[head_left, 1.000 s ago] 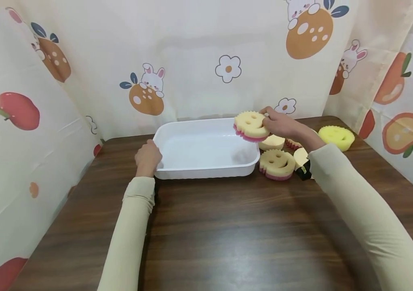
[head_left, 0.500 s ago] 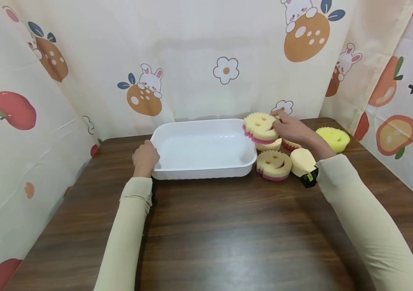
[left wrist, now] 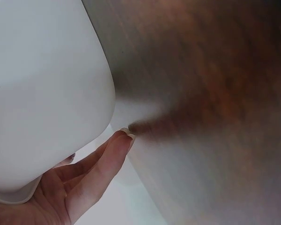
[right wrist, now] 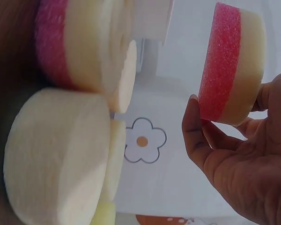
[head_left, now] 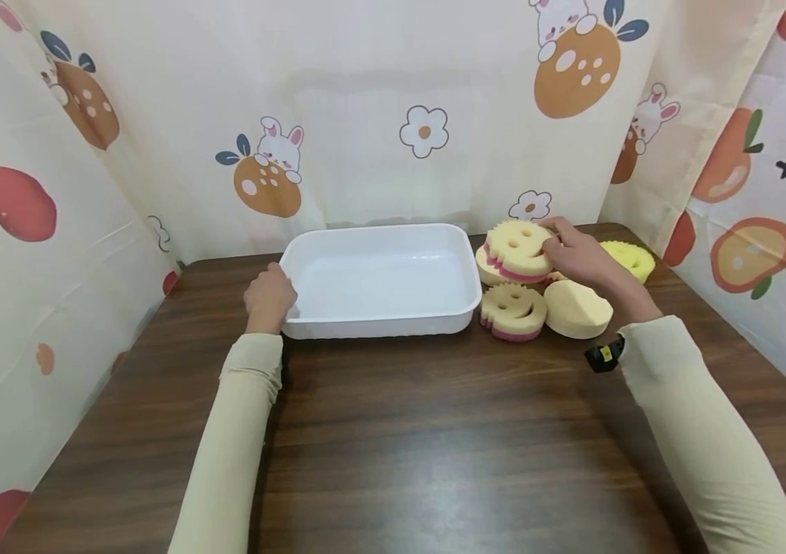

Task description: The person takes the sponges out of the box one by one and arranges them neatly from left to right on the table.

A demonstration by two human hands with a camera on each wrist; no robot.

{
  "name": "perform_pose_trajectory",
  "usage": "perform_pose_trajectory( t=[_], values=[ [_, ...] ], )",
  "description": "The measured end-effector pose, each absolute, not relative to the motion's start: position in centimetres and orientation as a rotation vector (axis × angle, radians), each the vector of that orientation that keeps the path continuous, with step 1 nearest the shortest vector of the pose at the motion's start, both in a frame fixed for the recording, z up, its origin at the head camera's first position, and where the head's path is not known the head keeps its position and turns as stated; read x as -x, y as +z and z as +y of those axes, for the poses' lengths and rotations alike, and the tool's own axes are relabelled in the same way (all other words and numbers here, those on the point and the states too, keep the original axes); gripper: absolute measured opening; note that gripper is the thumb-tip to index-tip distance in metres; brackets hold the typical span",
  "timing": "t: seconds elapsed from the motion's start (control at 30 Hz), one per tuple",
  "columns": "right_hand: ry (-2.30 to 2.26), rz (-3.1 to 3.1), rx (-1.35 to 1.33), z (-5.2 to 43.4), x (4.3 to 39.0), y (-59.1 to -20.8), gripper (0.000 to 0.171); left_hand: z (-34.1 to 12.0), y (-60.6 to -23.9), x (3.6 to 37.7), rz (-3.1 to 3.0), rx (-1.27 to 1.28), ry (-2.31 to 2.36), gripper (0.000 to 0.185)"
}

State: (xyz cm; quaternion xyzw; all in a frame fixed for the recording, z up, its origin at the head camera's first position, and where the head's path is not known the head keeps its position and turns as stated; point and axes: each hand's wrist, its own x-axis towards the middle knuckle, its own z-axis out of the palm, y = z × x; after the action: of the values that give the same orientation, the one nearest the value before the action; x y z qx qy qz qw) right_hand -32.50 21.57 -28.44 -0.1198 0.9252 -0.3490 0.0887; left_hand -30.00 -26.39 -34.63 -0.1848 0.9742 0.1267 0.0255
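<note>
My right hand (head_left: 576,250) pinches a round smiley-face sponge (head_left: 523,245) with a cream top and a pink underside. It is held above the other sponges, right of a white tray (head_left: 382,327). The right wrist view shows my thumb and fingers at one end of this sponge (right wrist: 227,61). My left hand (head_left: 270,298) holds the tray's left end. In the left wrist view, my left fingers (left wrist: 105,161) reach along the outside of the tray (left wrist: 51,93), and the tray hides part of the hand.
Right of the tray stands a second smiley sponge (head_left: 514,312), with a plain cream round sponge (head_left: 577,308) beside it. A yellow sponge (head_left: 630,258) lies at the far right. Printed cloth (head_left: 365,100) hangs behind and beside the wooden table (head_left: 434,431).
My right hand has carried the smiley sponge right, away from over the tray's right end, and slightly lower. My left hand stays at the tray. The view has shifted slightly.
</note>
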Motion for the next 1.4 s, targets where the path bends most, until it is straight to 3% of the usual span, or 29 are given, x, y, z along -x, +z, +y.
perform_pose_trajectory(
  t=[0.83,1.4],
  values=[
    [-0.793,2.924,0.217,27.9,31.5,-29.6,0.060,-26.2,-34.3,29.0,3.005,0.557,0.435,0.046],
    [-0.848,2.905,0.004,32.9,30.6,-30.7,0.073,-26.2,-34.1,28.8,3.003,0.567,0.423,0.046]
  ],
)
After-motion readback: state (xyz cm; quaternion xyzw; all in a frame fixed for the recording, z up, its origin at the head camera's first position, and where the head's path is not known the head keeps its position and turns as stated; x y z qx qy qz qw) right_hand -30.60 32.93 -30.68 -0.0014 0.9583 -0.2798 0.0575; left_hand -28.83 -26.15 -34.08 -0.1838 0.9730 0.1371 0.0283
